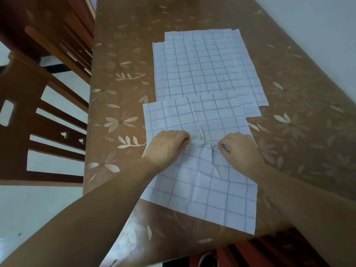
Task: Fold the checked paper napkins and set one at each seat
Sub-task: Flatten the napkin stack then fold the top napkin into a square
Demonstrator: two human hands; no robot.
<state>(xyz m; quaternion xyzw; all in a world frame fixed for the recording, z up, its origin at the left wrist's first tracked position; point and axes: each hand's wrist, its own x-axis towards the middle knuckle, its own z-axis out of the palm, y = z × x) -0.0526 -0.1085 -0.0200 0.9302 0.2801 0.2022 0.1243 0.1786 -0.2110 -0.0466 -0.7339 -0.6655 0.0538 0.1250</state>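
Currently both hands pinch the middle of one white grey-checked paper napkin (pixel 208 189): left hand (pixel 167 145) and right hand (pixel 238 149) sit close together, fingers curled tight on a raised ridge of paper between them, with creases running out from the pinch. Step, as I read it: starting the fold on this sheet; nothing looks set at a seat yet. Next move likely needs the ridge carried over, edges lined up, then pressed flat. Just beyond the grip lies a loose stack of flat checked napkins (pixel 204 64) on the brown floral tablecloth (pixel 119 93). Dark wooden chair (pixel 38 116) well left of the grip. No brand, label or writing readable.
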